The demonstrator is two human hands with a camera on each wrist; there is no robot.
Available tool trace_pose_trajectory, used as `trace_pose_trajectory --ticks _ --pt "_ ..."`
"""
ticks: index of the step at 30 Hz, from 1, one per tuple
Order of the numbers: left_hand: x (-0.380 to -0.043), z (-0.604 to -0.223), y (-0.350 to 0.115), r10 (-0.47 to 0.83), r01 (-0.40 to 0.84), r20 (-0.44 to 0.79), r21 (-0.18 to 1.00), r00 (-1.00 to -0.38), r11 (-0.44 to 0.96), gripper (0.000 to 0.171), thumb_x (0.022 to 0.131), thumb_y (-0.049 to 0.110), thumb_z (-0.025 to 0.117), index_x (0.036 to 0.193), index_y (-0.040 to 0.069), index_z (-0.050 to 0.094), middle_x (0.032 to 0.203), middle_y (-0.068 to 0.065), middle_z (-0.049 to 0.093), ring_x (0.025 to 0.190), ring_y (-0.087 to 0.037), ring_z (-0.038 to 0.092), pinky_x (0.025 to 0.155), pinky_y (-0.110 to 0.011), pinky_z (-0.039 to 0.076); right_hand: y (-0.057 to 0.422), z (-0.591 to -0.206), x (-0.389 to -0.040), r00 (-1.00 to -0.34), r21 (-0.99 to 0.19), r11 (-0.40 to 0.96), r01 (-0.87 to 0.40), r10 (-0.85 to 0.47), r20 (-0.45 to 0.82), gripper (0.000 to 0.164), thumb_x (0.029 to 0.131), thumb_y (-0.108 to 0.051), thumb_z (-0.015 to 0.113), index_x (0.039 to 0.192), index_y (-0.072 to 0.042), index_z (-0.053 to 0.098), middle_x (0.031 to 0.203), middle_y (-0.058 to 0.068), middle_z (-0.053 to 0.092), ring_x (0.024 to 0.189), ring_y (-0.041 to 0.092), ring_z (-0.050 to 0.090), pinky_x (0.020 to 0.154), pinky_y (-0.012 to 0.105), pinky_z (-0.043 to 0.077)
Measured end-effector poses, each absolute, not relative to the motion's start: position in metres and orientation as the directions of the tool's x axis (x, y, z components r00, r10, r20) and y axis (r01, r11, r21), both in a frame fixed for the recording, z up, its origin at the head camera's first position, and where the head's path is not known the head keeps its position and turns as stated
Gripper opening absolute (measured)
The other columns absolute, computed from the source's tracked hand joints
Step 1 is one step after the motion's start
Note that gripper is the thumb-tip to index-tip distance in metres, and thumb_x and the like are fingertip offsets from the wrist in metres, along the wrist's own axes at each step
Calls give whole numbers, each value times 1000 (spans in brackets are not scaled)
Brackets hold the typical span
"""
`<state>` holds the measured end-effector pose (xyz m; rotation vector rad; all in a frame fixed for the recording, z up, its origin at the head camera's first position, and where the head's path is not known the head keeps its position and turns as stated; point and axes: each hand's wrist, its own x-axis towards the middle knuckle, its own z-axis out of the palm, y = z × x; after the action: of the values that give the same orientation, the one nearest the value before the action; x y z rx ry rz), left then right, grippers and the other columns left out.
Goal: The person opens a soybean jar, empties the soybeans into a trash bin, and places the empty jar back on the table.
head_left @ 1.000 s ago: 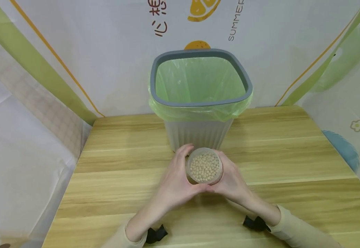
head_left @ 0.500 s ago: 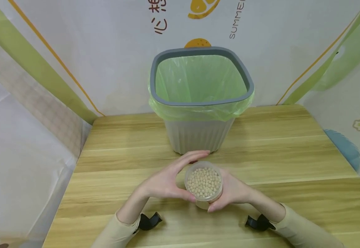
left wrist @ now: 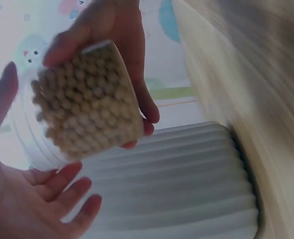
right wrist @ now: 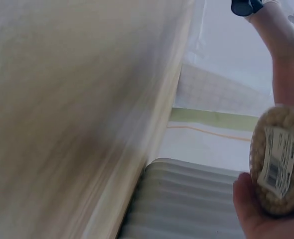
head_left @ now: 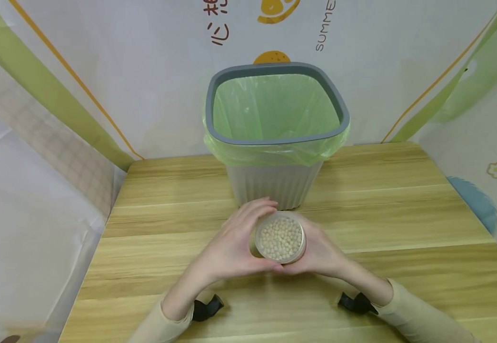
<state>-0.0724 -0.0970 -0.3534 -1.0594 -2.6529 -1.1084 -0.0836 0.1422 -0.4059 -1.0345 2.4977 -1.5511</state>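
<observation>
A clear plastic jar (head_left: pixel 280 238) full of small beige balls is between my two hands, its top toward the head camera. Curved fingers of my left hand (head_left: pixel 233 245) reach the far side of its pale translucent top end (left wrist: pixel 30 132), with the thumb on the near side. A gap shows between that palm and the jar. From the right, my right hand (head_left: pixel 319 252) grips the jar's body. In the right wrist view, a white barcode label (right wrist: pixel 276 164) is on the jar's base. Pale glare blurs the top end in the left wrist view.
Just beyond the hands stands a grey ribbed bin (head_left: pixel 270 183), lined with a green bag (head_left: pixel 274 109) under a dark grey rim (head_left: pixel 276 142). The wood-grain table (head_left: pixel 158 214) has printed cloth (head_left: pixel 158 71) hanging behind and at both sides.
My left hand first came away from the jar and spread, then came back round it. The jar dipped toward me and has risen back toward the bin, held throughout by my right hand.
</observation>
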Motion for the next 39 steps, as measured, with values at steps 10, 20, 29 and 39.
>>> trace_pose_trajectory --ticks 10,20,29,39 --pt "-62 -359 -78 392 591 453 484 -800 645 100 68 57 91 144 8 49 149 -9 55 146 -24 46 122 -47 40 140 -408 -83 -812 -723 392 -569 -406 419 97 61 -23 95 145 -9 49 135 10 64 118 25 65 98 46 58" --pt "-56 -357 -79 330 568 476 543 -815 619 101 69 51 92 147 7 46 151 -8 51 145 -24 46 123 -47 38 140 -406 -80 -818 -687 447 -572 -365 444 99 58 -27 99 144 -10 51 132 9 66 116 22 66 95 45 60" --pt "-51 -350 -107 304 471 361 624 -882 624 104 71 48 92 155 14 40 158 -3 45 147 -23 42 123 -52 36 141 -404 -85 -833 -769 359 -529 -392 390 102 58 -25 102 146 -19 51 135 -1 65 121 16 64 104 39 55" --pt "-46 -372 -142 278 395 280 645 -919 655 98 76 42 89 156 19 38 160 -3 43 148 -30 41 119 -62 37 146 -398 -87 -867 -864 272 -424 -399 300 101 62 -23 100 148 -24 48 138 -2 63 126 15 62 109 31 51"
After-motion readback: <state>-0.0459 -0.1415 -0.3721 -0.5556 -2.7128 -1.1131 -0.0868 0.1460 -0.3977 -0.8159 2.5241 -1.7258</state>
